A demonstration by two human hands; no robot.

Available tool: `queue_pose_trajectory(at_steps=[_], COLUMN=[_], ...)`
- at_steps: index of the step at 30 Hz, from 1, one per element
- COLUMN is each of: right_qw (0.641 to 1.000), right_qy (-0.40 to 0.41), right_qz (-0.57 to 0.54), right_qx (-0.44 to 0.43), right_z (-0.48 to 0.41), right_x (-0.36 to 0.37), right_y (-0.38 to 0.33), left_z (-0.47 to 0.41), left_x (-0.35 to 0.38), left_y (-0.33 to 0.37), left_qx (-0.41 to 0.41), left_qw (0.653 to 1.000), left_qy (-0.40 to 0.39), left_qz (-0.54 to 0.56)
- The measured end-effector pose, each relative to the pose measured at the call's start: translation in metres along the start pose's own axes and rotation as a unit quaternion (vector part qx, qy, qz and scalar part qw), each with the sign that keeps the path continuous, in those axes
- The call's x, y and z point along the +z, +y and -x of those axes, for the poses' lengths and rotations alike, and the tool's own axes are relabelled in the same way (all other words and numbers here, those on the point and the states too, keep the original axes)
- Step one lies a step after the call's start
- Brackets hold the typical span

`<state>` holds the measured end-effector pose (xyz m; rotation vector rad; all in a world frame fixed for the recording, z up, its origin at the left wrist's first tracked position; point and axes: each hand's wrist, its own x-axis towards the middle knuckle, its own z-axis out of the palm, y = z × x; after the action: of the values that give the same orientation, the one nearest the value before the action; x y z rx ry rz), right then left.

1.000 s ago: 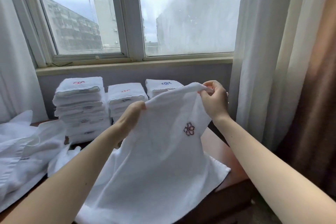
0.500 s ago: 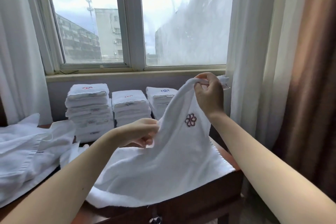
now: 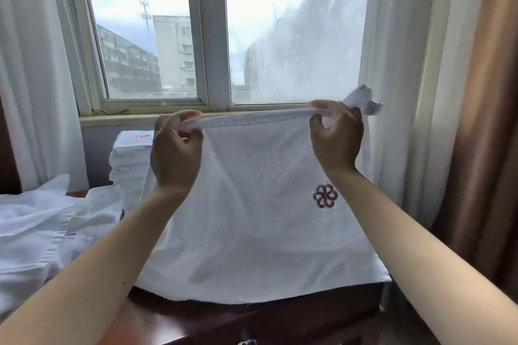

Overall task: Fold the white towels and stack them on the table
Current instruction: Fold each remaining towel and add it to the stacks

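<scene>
A white towel (image 3: 252,204) with a dark flower emblem hangs stretched in front of me above the dark wooden table (image 3: 280,319). My left hand (image 3: 176,151) pinches its top edge at the left. My right hand (image 3: 335,137) pinches the top edge at the right, with a corner and label sticking out past the fingers. The towel's lower edge drapes onto the table. A stack of folded white towels (image 3: 129,157) stands at the back left under the window sill, mostly hidden behind the held towel.
A heap of loose white towels (image 3: 42,238) lies on the table at the left. White curtains (image 3: 392,92) hang on both sides of the window, and a brown curtain (image 3: 482,120) hangs at the right, close to my right arm.
Both hands have risen and moved apart, pulling the towel's top edge taut and level. The raised towel now covers the middle and right stacks.
</scene>
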<state>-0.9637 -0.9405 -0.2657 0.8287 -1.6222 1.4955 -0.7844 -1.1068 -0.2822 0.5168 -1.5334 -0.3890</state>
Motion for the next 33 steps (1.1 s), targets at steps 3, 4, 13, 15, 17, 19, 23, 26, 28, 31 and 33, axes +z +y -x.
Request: queue_pose_trajectory(at_steps=[3,4,13,15,17,19,23,26,28,31,33], right_qw=[0.997,0.994,0.959,0.944,0.925,0.902,0.864,0.835,0.809,0.780,0.810], right_qy=[-0.071,-0.102,-0.249,-0.281,-0.319,-0.365,-0.434,-0.469,-0.496,-0.507,-0.471], right_qz=[0.024,0.025,0.078,0.105,0.126,0.146,0.183,0.230,0.271,0.345,0.337], right_qx=[0.024,0.037,0.110,0.139,0.164,0.177,0.178,0.174,0.162,0.123,0.097], right_z=[0.008,0.012,0.027,0.036,0.050,0.065,0.087,0.097,0.099,0.101,0.108], right_x=[0.019,0.026,0.078,0.079,0.076,0.070,0.058,0.047,0.040,0.031,0.028], right_y=[0.028,0.038,0.119,0.133,0.145,0.154,0.162,0.162,0.159,0.151,0.145], left_z=[0.005,0.007,0.020,0.031,0.046,0.062,0.090,0.100,0.105,0.116,0.123], left_x=[0.018,0.026,0.085,0.088,0.088,0.086,0.082,0.075,0.071,0.065,0.060], left_y=[-0.021,-0.030,-0.094,-0.105,-0.115,-0.122,-0.129,-0.131,-0.132,-0.132,-0.131], left_qx=[0.010,0.011,0.026,0.037,0.051,0.048,0.016,0.014,0.006,0.000,0.014], left_qw=[0.999,0.997,0.978,0.969,0.954,0.940,0.907,0.881,0.865,0.851,0.858], left_qy=[-0.037,-0.059,-0.185,-0.217,-0.253,-0.291,-0.373,-0.417,-0.444,-0.474,-0.464], left_qz=[-0.035,-0.044,-0.087,-0.113,-0.151,-0.169,-0.197,-0.221,-0.234,-0.226,-0.219])
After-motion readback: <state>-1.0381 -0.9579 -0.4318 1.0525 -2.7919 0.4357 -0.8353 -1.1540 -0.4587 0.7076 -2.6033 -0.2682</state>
